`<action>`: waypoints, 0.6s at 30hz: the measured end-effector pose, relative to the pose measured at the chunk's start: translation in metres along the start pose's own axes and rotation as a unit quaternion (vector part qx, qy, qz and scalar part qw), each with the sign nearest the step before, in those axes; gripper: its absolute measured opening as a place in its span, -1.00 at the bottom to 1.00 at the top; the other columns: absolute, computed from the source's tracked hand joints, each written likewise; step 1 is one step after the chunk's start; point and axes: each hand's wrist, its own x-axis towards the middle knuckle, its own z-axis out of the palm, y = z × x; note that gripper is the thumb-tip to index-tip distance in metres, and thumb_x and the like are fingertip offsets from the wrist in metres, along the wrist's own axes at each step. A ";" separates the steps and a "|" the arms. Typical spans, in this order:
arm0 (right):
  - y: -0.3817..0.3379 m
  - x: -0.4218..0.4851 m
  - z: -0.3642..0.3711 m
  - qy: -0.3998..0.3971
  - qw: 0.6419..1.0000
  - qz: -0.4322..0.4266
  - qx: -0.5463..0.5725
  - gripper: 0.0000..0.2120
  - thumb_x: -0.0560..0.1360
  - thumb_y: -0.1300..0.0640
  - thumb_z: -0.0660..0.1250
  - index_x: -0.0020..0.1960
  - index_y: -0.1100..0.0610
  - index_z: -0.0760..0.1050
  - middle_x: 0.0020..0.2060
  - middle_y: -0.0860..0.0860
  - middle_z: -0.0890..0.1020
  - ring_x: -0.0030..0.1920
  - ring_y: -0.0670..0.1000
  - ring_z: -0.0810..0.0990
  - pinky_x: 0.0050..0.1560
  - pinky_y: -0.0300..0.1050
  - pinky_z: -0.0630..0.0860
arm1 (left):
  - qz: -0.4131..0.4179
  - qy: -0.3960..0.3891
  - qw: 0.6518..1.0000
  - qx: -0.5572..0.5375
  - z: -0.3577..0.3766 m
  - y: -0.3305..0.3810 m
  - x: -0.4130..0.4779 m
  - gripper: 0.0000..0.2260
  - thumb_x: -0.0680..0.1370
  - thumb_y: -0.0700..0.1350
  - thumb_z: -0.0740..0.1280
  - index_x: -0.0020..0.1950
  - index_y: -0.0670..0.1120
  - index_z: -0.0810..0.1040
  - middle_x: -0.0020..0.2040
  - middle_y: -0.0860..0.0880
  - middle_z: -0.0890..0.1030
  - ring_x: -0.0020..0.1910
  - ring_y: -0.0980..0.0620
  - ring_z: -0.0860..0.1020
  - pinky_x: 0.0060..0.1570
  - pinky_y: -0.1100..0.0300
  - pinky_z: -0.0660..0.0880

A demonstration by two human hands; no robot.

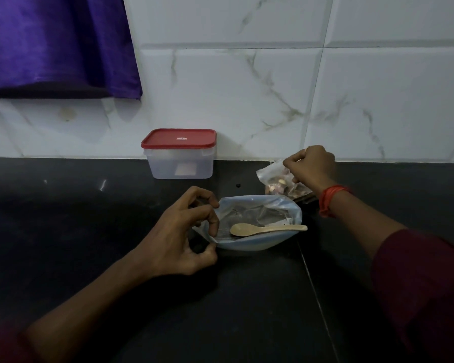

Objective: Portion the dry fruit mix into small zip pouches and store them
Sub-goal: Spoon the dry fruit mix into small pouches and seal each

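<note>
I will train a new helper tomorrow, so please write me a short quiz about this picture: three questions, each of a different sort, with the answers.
1. True or false: the red lid is off the clear container.
2. What does the right hand pinch? A) the red lid B) a small pouch of dry fruit mix C) the purple cloth
3. Fill in: the wooden spoon lies across the open large bag, and the ____ hand holds the bag's edge.

Key: 1 false, the lid sits on the container; 2 B; 3 left, the left hand.
</note>
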 end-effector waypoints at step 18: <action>-0.024 -0.092 -0.057 -0.129 0.926 -0.322 -0.151 -0.90 0.45 -0.02 0.38 -0.18 -0.05 0.64 -0.38 -0.26 0.55 -0.33 -0.22 0.49 -0.27 -0.30 0.33 | -0.004 0.012 1.000 0.009 0.004 -0.009 -0.002 -0.69 0.35 0.16 0.54 0.01 0.09 0.61 0.34 0.09 0.37 0.31 0.04 0.46 0.11 0.16 0.60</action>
